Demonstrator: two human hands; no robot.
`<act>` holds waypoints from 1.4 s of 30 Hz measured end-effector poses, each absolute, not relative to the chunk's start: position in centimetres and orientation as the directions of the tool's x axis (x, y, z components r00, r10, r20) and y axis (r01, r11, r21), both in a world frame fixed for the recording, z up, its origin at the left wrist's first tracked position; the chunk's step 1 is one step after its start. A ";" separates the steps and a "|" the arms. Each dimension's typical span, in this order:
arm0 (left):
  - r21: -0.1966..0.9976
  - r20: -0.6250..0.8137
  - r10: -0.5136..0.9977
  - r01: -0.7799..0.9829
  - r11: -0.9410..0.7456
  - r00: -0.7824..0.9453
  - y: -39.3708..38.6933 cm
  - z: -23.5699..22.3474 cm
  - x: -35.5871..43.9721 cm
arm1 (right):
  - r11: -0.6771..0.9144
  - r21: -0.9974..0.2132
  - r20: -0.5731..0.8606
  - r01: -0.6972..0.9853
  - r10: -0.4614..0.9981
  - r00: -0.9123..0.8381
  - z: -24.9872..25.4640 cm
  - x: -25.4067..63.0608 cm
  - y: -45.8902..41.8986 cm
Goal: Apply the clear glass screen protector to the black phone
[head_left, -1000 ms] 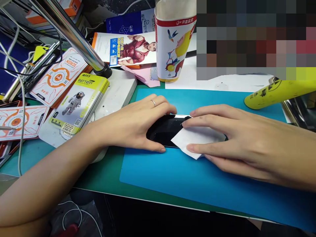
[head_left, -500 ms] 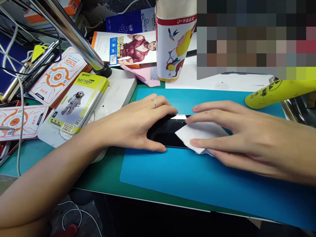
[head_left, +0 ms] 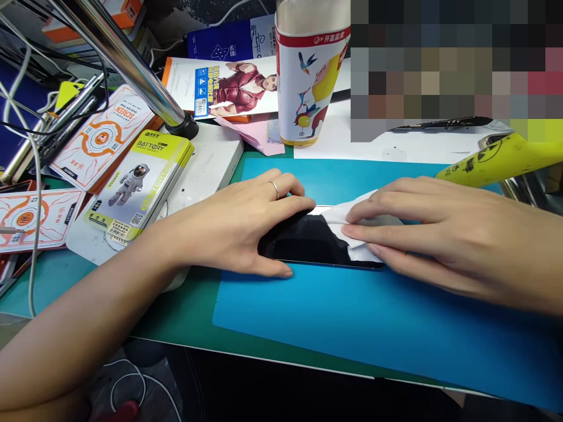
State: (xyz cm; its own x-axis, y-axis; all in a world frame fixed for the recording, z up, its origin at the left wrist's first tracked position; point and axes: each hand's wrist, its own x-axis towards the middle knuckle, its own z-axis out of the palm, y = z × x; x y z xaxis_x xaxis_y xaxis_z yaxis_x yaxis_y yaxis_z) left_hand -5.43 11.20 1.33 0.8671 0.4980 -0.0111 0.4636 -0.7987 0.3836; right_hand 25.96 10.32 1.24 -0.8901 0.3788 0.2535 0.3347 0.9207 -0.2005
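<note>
A black smartphone [head_left: 303,239] lies flat, its glossy face up, on the blue mat [head_left: 281,316]. Thumb and fingers of my left hand [head_left: 246,223] grip its left end by the two long edges; a ring sits on one finger. My right hand [head_left: 422,234] presses a white cloth or wipe [head_left: 341,217] onto the phone's right part, fingers bunched on it. The cloth hides that end of the screen, and part of it sticks out past the far edge.
To the left, yellow battery boxes [head_left: 141,181] and a white-orange screen box [head_left: 105,138] lie by a lamp base [head_left: 211,155] with a metal pole [head_left: 127,58]. A tall printed bottle [head_left: 303,82] stands behind the mat. At right is a yellow-green cylinder [head_left: 479,158].
My right hand has shifted slightly on the phone, and the cloth now bunches up toward the far edge, uncovering more of the near edge. My left hand stays in place.
</note>
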 end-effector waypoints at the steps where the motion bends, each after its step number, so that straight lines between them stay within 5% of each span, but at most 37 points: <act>1: 0.382 -0.012 0.497 0.463 -0.800 0.868 11.2 1.4 -5.4 | 0.918 -0.205 0.259 0.339 0.385 -0.886 1.2 25.8 10.2; 9: 0.329 0.010 0.487 0.457 -0.827 0.874 10.7 1.5 -5.1 | 0.904 -0.155 0.279 0.398 0.427 -0.860 1.0 26.1 10.1; 17: 0.095 -0.034 0.556 0.556 -0.825 0.831 10.8 2.0 -5.5 | 0.884 -0.103 0.281 0.456 0.465 -0.839 0.9 26.8 10.3; 34: 0.222 -0.054 0.548 0.545 -0.808 0.835 11.4 1.4 -5.3 | 0.904 -0.152 0.342 0.399 0.427 -0.837 0.2 23.4 8.6; 42: 0.316 -0.016 0.562 0.538 -0.782 0.827 11.7 1.3 -5.7 | 0.919 -0.125 0.262 0.373 0.393 -0.881 -0.9 20.9 5.7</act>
State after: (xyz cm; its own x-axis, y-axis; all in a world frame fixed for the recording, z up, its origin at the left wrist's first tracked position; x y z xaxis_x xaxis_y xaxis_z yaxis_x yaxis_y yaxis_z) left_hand -5.68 11.71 1.33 0.8267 0.5624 -0.0156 0.5377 -0.7816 0.3162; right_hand 20.86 5.69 -0.90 -0.8812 0.3934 0.2620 0.3733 0.9193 -0.1247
